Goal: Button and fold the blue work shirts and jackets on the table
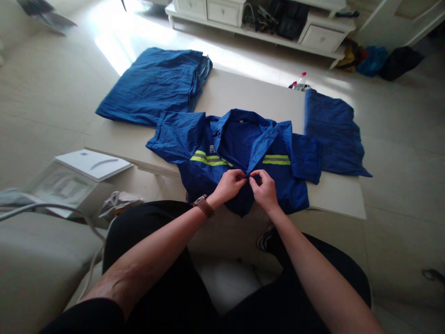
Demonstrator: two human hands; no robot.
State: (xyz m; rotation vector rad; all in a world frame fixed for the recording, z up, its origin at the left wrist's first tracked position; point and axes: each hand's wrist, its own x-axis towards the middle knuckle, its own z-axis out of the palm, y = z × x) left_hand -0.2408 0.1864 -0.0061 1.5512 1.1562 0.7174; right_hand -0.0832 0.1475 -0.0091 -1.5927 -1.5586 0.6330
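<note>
A blue short-sleeved work shirt (187, 139) with yellow-green and grey reflective stripes lies face up on a pale table (257, 90), collar away from me. Its lower part hangs over the near edge. My left hand (231, 184), below a brown-strapped wristwatch (204, 206), pinches the shirt's front edge under the collar opening. Right beside it, my right hand (264, 188) pinches the same front edge, thumb and forefinger together. The fingertips of both hands nearly meet there. Whether a button or other fastener sits between them is too small to tell.
Folded blue cloth (153, 83) lies at the table's far left, and another blue piece (332, 132) at its right end. Bottles with red caps (302, 80) stand behind the table. A white box (93, 163) is at left, near a grey seat (41, 269). A white cabinet (222, 14) stands beyond.
</note>
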